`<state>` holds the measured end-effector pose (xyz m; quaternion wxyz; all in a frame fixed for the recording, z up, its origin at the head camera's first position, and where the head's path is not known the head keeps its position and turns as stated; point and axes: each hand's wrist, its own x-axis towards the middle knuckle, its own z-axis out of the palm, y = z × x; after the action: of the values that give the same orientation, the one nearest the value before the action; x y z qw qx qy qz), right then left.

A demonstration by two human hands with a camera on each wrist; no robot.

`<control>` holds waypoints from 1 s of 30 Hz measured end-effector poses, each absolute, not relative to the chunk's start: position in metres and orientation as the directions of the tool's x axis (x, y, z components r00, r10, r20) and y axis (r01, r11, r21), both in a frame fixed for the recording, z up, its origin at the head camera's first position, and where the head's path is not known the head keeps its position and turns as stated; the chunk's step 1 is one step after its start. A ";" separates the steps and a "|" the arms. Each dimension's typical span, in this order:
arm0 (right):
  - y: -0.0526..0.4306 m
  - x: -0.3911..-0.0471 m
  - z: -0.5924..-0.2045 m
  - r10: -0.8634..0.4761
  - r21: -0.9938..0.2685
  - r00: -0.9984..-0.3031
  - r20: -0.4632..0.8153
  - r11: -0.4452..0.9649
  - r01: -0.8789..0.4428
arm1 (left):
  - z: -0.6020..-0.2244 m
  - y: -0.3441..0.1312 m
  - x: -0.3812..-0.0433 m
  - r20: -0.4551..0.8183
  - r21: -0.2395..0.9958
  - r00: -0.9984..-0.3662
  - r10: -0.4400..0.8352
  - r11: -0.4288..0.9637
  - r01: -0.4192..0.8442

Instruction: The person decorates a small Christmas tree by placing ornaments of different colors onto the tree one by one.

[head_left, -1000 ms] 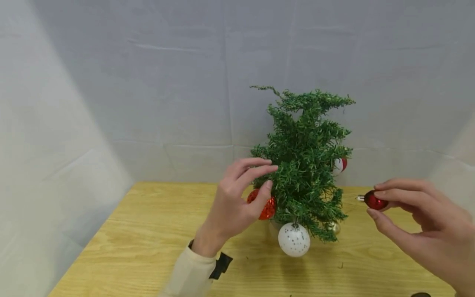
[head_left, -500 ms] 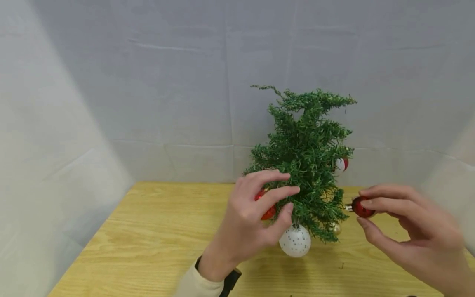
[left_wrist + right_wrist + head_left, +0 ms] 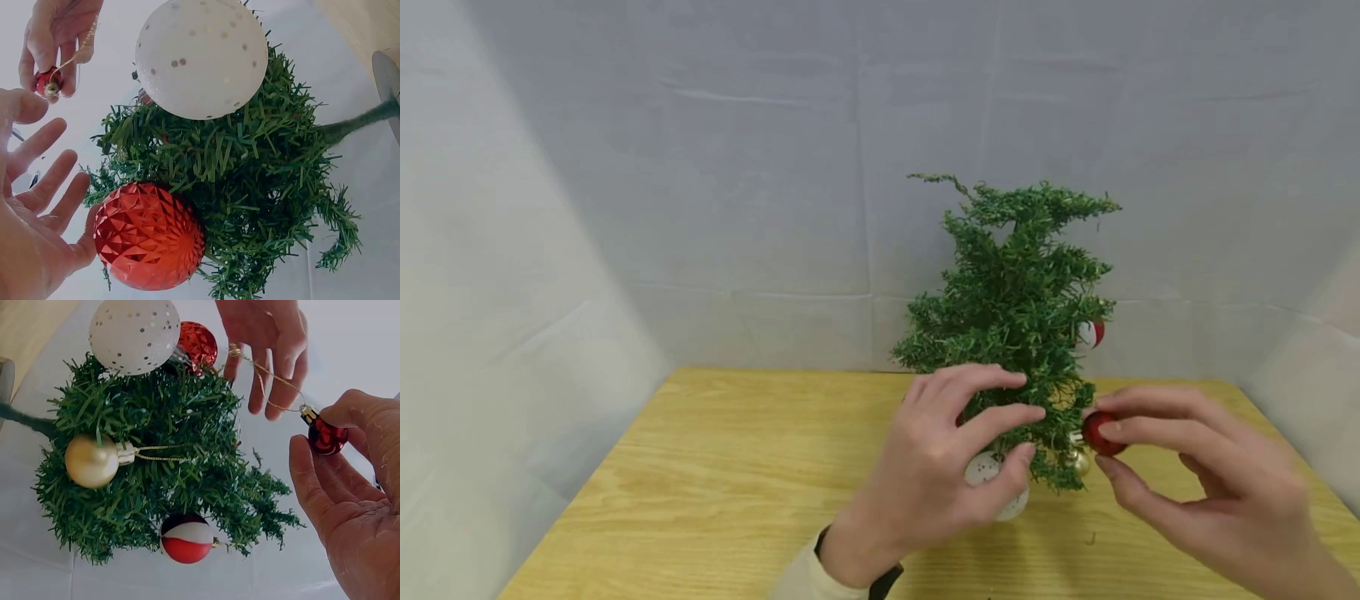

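Observation:
My right hand (image 3: 1217, 475) pinches a small shiny red bauble (image 3: 1103, 433) between thumb and fingertips, just right of the tree's lower branches. From the bauble's metal cap extends a gold string loop (image 3: 275, 376), whose knotted end overlaps my left hand in the right wrist view. My left hand (image 3: 947, 454) holds nothing; its fingers are spread and loosely bent in front of the small artificial Christmas tree (image 3: 1015, 300). Beside its fingers hangs a large red faceted bauble (image 3: 150, 237), mostly hidden in the head view. A white speckled bauble (image 3: 200, 59) hangs at the tree's front.
On the tree's right side hang a gold bauble (image 3: 92, 461) and a red, white and black bauble (image 3: 187, 539). The tree stands on a wooden table (image 3: 715, 483), with pale cloth (image 3: 737, 208) behind and at the sides.
My right hand has moved left with the red bauble, up to the lower branches. My left hand has shifted right and down, now covering the faceted bauble and part of the white one.

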<state>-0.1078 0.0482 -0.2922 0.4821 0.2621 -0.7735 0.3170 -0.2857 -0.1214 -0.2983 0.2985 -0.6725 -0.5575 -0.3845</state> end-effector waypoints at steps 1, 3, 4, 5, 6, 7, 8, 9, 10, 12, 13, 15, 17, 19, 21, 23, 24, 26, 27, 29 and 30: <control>0.047 -0.109 -0.292 -0.106 -0.234 -0.396 0.912 0.657 -0.716 | -0.299 -0.121 -0.285 0.847 0.032 0.080 0.526 -0.200 0.979; 0.046 -0.110 -0.293 -0.117 -0.228 -0.393 0.912 0.651 -0.724 | -0.299 -0.121 -0.284 0.842 0.043 0.072 0.535 -0.201 0.979; 0.045 -0.111 -0.293 -0.122 -0.224 -0.392 0.912 0.651 -0.725 | -0.299 -0.121 -0.284 0.841 0.047 0.069 0.537 -0.200 0.979; 0.045 -0.111 -0.293 -0.126 -0.219 -0.390 0.912 0.655 -0.723 | -0.300 -0.121 -0.284 0.840 0.047 0.069 0.537 -0.200 0.979; 0.044 -0.112 -0.293 -0.129 -0.214 -0.387 0.913 0.655 -0.725 | -0.300 -0.120 -0.283 0.839 0.051 0.066 0.541 -0.199 0.979; 0.043 -0.112 -0.293 -0.131 -0.209 -0.383 0.914 0.659 -0.723 | -0.300 -0.120 -0.283 0.837 0.054 0.063 0.544 -0.197 0.979; 0.043 -0.113 -0.293 -0.132 -0.204 -0.382 0.915 0.664 -0.720 | -0.300 -0.120 -0.283 0.836 0.057 0.061 0.546 -0.196 0.979; 0.042 -0.113 -0.293 -0.134 -0.200 -0.379 0.916 0.667 -0.718 | -0.301 -0.120 -0.283 0.834 0.059 0.059 0.548 -0.196 0.979; 0.042 -0.113 -0.293 -0.134 -0.195 -0.378 0.916 0.673 -0.713 | -0.301 -0.120 -0.283 0.833 0.059 0.059 0.550 -0.194 0.979; 0.041 -0.114 -0.294 -0.134 -0.188 -0.377 0.917 0.686 -0.702 | -0.301 -0.120 -0.283 0.832 0.061 0.059 0.551 -0.198 0.978; 0.040 -0.113 -0.294 -0.133 -0.187 -0.378 0.916 0.692 -0.697 | -0.301 -0.120 -0.283 0.831 0.062 0.060 0.552 -0.199 0.978; 0.040 -0.113 -0.294 -0.132 -0.183 -0.380 0.915 0.705 -0.685 | -0.301 -0.120 -0.283 0.831 0.062 0.064 0.553 -0.208 0.976; 0.039 -0.113 -0.295 -0.129 -0.179 -0.381 0.915 0.719 -0.672 | -0.301 -0.120 -0.283 0.832 0.059 0.072 0.550 -0.216 0.975; 0.039 -0.112 -0.295 -0.127 -0.174 -0.382 0.915 0.731 -0.659 | -0.301 -0.119 -0.283 0.837 0.051 0.079 0.542 -0.222 0.974; 0.040 -0.112 -0.296 -0.125 -0.178 -0.382 0.916 0.727 -0.663 | -0.301 -0.119 -0.284 0.847 0.044 0.083 0.526 -0.225 0.973; 0.040 -0.112 -0.297 -0.123 -0.188 -0.385 0.915 0.713 -0.675 | -0.301 -0.119 -0.285 0.860 0.035 0.085 0.503 -0.224 0.974; 0.041 -0.112 -0.297 -0.123 -0.196 -0.388 0.913 0.705 -0.682 | -0.301 -0.119 -0.286 0.868 0.030 0.084 0.489 -0.221 0.975; 0.042 -0.111 -0.298 -0.121 -0.214 -0.402 0.908 0.690 -0.691 | -0.300 -0.119 -0.288 0.887 0.005 0.092 0.453 -0.208 0.978; 0.042 -0.111 -0.298 -0.121 -0.224 -0.410 0.904 0.683 -0.695 | -0.299 -0.119 -0.289 0.897 -0.014 0.100 0.432 -0.197 0.980; 0.043 -0.110 -0.300 -0.111 -0.239 -0.434 0.894 0.702 -0.671 | -0.298 -0.118 -0.291 0.914 -0.058 0.120 0.387 -0.170 0.984; 0.043 -0.109 -0.300 -0.107 -0.246 -0.443 0.890 0.706 -0.664 | -0.298 -0.118 -0.292 0.922 -0.083 0.134 0.363 -0.153 0.985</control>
<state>-0.1095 0.0433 -0.3002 0.4686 0.2425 -0.7958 0.2972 -0.2915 -0.1178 -0.2981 0.3885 -0.6451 -0.5222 -0.4002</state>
